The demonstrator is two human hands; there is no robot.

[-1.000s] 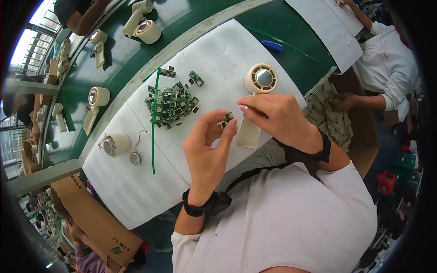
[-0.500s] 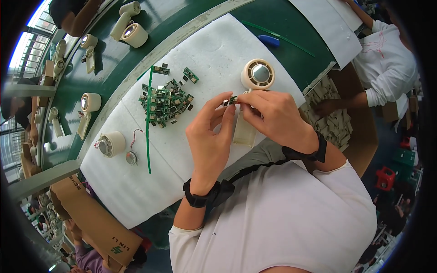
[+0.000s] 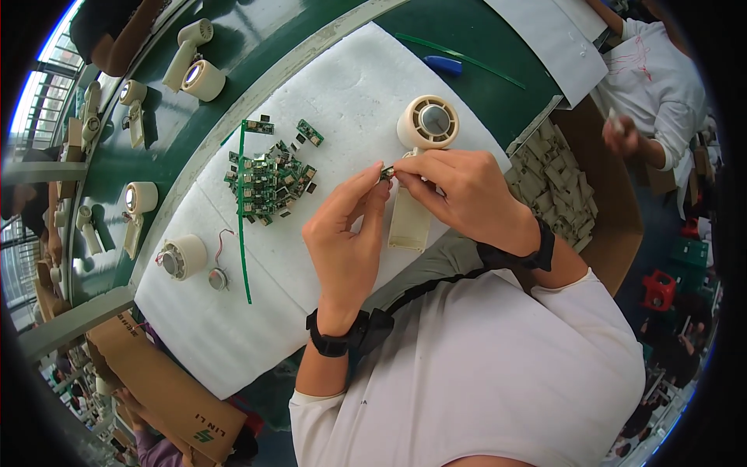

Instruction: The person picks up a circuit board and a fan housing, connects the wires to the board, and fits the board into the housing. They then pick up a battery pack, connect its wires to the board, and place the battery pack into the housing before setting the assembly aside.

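Observation:
My left hand [image 3: 346,237] pinches a small green circuit board [image 3: 386,174] between thumb and fingers. Against the board's right end, the fingertips of my right hand [image 3: 467,187] are pressed together, hiding what they grip. Just below and behind my right hand lies a cream handheld fan [image 3: 429,122] with a round silver centre; its opened handle [image 3: 409,222] extends toward me, partly covered by the hand. To the left, a heap of green circuit boards [image 3: 272,183] rests on the white foam sheet [image 3: 233,335].
A thin green strip [image 3: 243,265] crosses the heap. Nearer left are a cream fan head [image 3: 185,257] and a small round motor [image 3: 218,279] with a red wire. Several fans stand on the green bench beyond. At right, a carton [image 3: 615,226] holds cream parts; a co-worker is beside it.
My hands have shifted slightly left with the board, staying together. The whole view has shifted a little. The co-worker's hand at right has lifted out of the carton, holding a small pale piece.

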